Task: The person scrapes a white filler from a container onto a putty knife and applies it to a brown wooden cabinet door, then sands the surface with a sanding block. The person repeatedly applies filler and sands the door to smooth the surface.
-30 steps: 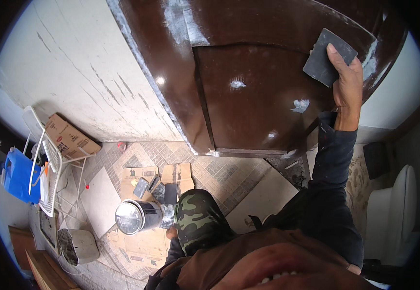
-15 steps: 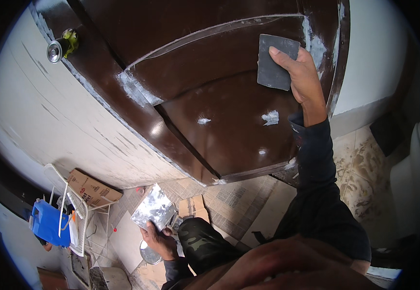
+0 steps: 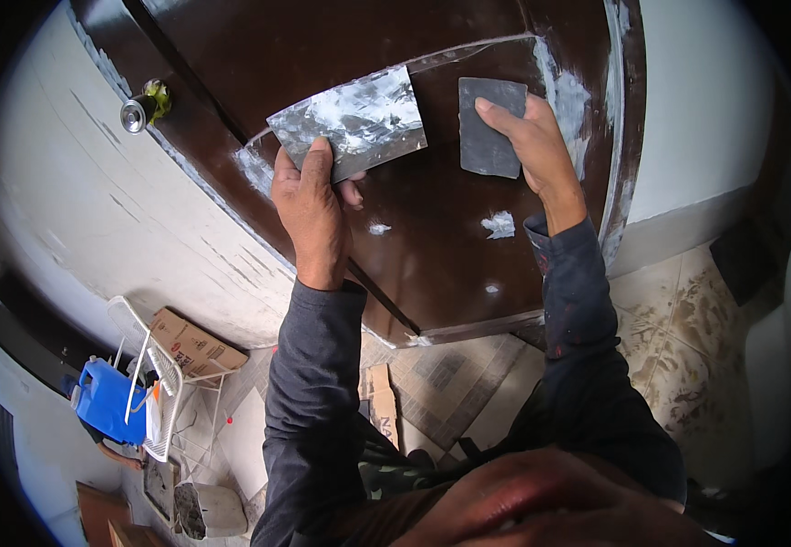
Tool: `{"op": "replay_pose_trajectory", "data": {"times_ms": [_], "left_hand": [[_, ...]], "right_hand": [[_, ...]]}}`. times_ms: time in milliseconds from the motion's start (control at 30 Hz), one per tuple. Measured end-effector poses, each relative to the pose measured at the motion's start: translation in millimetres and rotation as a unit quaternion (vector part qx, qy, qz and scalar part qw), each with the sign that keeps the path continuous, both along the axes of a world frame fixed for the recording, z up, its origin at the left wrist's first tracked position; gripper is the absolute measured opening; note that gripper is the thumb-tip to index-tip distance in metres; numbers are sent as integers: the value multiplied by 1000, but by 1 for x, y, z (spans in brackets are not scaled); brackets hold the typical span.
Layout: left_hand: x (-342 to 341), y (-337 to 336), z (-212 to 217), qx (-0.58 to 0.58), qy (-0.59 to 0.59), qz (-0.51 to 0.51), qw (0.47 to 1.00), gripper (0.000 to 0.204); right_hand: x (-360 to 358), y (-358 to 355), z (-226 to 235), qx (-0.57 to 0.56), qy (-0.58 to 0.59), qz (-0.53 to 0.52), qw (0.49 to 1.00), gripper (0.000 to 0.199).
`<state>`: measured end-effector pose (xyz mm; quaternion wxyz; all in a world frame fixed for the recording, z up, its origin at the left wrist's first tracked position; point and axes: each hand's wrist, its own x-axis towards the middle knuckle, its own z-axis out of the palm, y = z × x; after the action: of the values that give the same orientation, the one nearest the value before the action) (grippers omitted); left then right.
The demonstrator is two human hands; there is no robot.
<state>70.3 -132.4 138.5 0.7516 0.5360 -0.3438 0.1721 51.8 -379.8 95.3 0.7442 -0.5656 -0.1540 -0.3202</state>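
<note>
My left hand (image 3: pixel 309 214) grips a flat metallic sheet (image 3: pixel 350 118) smeared with white paste, thumb on top and fingers beneath. A little to its right, my right hand (image 3: pixel 546 150) pinches a dark grey rectangular spreader (image 3: pixel 489 137) between the thumb in front and fingers behind. Both are held over a dark brown panelled door (image 3: pixel 432 246). White filler patches mark the door, among them a ragged one (image 3: pixel 499 224) below the spreader and a smaller one (image 3: pixel 379 229). Long pale streaks follow its right edge. The sheet and the spreader are apart.
A round metal doorknob (image 3: pixel 133 116) with a yellow-green wrap juts out at the upper left. At lower left stand a white chair (image 3: pixel 169 401), a blue jug (image 3: pixel 108 401), a cardboard box (image 3: pixel 197 345) and a dirty bucket (image 3: pixel 213 509). Another person's arm (image 3: pixel 122 458) shows there.
My left hand has risen from low beside my knee to the door, bringing the paste-smeared sheet near the spreader. My right hand has shifted slightly left and down, still holding the spreader.
</note>
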Motion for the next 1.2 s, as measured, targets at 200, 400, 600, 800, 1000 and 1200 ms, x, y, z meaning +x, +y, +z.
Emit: {"op": "replay_pose_trajectory", "data": {"times_ms": [200, 400, 600, 800, 1000, 1200], "left_hand": [[-2, -19, 5, 16, -9, 29, 999, 17], [-3, -23, -2, 3, -2, 19, 1000, 17], [-5, -18, 3, 17, 10, 59, 998, 18], [-10, -23, 10, 45, 46, 69, 996, 20], [-11, -21, 11, 41, -12, 77, 996, 17], [-9, -19, 11, 37, 1, 74, 997, 16]], "right_hand": [[0, -2, -1, -5, -7, -7, 1000, 30], [1, -5, -1, -12, -20, -7, 1000, 32], [0, 0, 0, -4, -19, -14, 1000, 28], [-1, 5, 1, -1, -18, -27, 999, 27], [2, 6, 0, 4, -32, -32, 999, 26], [6, 6, -2, -4, -40, -51, 998, 26]]}}
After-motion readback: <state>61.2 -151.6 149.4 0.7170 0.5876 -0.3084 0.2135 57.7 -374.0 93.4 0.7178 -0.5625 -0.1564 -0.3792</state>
